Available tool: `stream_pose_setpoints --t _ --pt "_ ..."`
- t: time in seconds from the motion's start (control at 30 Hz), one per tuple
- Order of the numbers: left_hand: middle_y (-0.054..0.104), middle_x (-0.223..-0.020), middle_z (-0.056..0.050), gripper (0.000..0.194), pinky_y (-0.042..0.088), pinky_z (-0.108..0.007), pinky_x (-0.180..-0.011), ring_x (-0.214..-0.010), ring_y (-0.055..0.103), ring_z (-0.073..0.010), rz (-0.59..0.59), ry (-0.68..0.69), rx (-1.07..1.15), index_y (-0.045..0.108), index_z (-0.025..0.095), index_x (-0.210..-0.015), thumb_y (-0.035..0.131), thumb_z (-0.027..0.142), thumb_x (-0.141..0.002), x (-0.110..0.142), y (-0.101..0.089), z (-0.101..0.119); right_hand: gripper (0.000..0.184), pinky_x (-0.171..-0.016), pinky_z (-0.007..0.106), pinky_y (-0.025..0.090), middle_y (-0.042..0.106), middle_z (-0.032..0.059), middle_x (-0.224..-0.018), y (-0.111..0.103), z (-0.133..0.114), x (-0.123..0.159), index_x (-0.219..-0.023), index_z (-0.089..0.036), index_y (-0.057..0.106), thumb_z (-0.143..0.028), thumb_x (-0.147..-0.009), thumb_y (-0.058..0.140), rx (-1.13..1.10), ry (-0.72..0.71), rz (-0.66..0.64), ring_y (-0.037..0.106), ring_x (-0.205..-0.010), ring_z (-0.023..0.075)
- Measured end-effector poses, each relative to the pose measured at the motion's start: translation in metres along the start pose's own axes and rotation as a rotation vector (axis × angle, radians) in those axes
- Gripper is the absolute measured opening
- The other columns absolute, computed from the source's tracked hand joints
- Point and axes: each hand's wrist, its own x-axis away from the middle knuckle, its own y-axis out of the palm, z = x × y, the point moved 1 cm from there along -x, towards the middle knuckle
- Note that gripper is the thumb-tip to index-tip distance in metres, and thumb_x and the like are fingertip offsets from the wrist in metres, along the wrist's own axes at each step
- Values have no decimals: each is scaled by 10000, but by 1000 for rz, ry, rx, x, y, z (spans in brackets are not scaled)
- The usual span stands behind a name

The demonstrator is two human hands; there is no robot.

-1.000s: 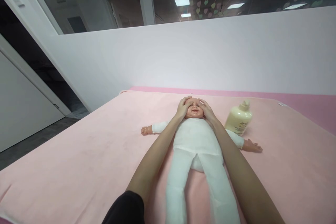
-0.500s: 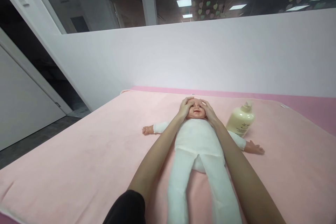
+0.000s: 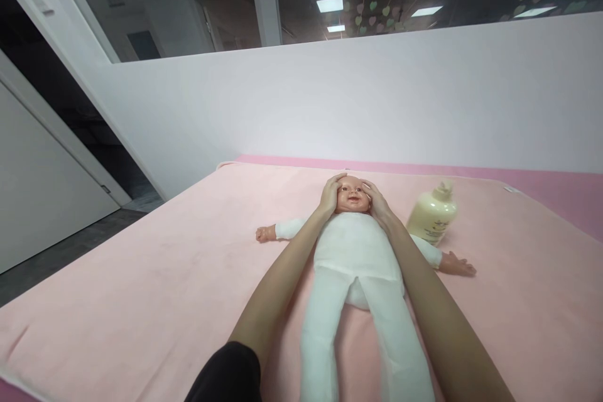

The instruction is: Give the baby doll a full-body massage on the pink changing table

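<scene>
A baby doll (image 3: 357, 245) lies on its back with a white cloth body, its head away from me and its arms spread out. My left hand (image 3: 331, 193) rests along the left side of the doll's head, fingers stretched out towards the crown. On the other side, my right hand (image 3: 375, 201) lies against the head with its fingers extended. Both palms cup the head without closing round it, and the doll's eyes and mouth show between them. A pale yellow pump bottle (image 3: 431, 215) stands tilted in view just beyond the doll's arm on the right.
A pink blanket (image 3: 188, 264) covers the surface under the doll. Behind it rises a white partition wall (image 3: 330, 107) with glass above. At the left are a white door panel (image 3: 42, 182) and a dark gap.
Both hands have slid outwards from over the doll's brow and eyes to the sides of its head, uncovering the eyes. The doll and the bottle have stayed in place.
</scene>
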Motion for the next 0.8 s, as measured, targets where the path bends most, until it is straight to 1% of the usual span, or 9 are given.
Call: stream_pose_setpoints --t 0.1,0.17,0.23,0.3,0.4,0.47,0.6,0.7,0.8 --pt "567 -1294 -50 393 325 -350 -1107 -1243 474 -196 80 92 -76 604 199 -1188 386 248 -864 10 -1 -2 488 -871 362 541 657 -1 -1124 -3 2 -1 -1171 -320 570 -486 -718 641 20 17 -10 630 -1021 208" --pt "522 -1352 -55 409 286 -358 -1132 -1290 433 -201 65 119 -118 561 214 -1255 414 343 -896 16 -3 -4 581 -961 395 502 603 14 -1250 -6 1 1 -1265 -317 526 -575 -751 605 50 3 -94 583 -1135 223" --pt "434 -1436 -66 483 221 -370 -1164 -1361 349 -208 -18 140 -160 491 225 -1333 454 428 -896 21 -8 -5 744 -1076 401 405 488 23 -1394 -11 -2 5 -1363 -309 445 -624 -719 642 165 -45 -187 474 -1276 222" --pt "317 -1512 -75 638 164 -385 -1184 -1419 243 -224 -118 147 -205 399 240 -1404 554 494 -840 24 -13 -5 959 -1150 389 288 334 27 -1501 -17 -6 10 -1446 -298 323 -574 -635 754 325 -112 -263 334 -1378 215" --pt "203 -1554 -92 939 151 -402 -1187 -1446 159 -263 -226 125 -257 297 249 -1456 735 522 -672 26 -20 -5 1177 -1160 389 255 192 41 -1555 -24 -11 17 -1500 -281 160 -464 -560 843 450 -130 -328 245 -1417 221" --pt "197 -1551 -100 1003 168 -399 -1183 -1446 158 -273 -246 115 -272 283 239 -1461 766 524 -629 25 -22 -5 1179 -1148 388 285 200 45 -1552 -25 -12 19 -1503 -279 141 -443 -570 843 438 -110 -319 264 -1409 225" --pt "225 -1541 -91 899 162 -391 -1186 -1443 169 -252 -233 126 -257 287 241 -1456 682 559 -713 23 -24 -7 1041 -1131 379 320 318 33 -1508 -24 -11 20 -1480 -291 245 -460 -622 809 327 -81 -294 351 -1368 218" --pt "208 -1552 -69 813 143 -371 -1192 -1448 158 -231 -243 122 -227 271 262 -1460 578 599 -787 23 -26 -10 929 -1118 354 340 358 21 -1488 -24 -9 20 -1450 -300 325 -502 -661 772 269 -74 -298 392 -1343 207" --pt "201 -1555 -66 788 138 -350 -1194 -1449 155 -220 -233 132 -195 274 254 -1457 529 624 -809 22 -25 -14 900 -1082 378 393 396 11 -1465 -22 -7 21 -1458 -346 282 -573 -700 711 208 -23 -308 477 -1277 201"
